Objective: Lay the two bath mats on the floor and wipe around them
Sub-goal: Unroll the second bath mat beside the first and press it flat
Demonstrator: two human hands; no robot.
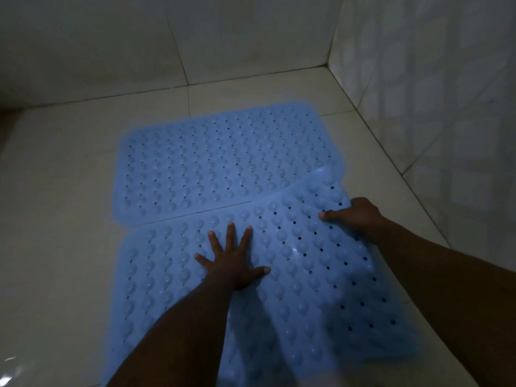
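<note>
The left hand [233, 263] presses flat, fingers spread, on the near blue studded rubber bath mat [293, 275] on the pale tiled floor [55, 219]. The right hand [354, 212] grips that mat's raised far right corner. Beyond, the second blue mat [223, 160] lies flat toward the wall corner, the raised corner overlapping it.

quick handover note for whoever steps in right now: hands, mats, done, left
Left hand flat, fingers spread, pressing the middle of the near mat.
Right hand grips that mat's far right edge, raised and overlapping a corner of the far mat.
Far mat lies flat on the tiled floor.
Done: far mat laid.
Left: lower the near mat's raised end, then wipe around both; no cloth in view.
</note>
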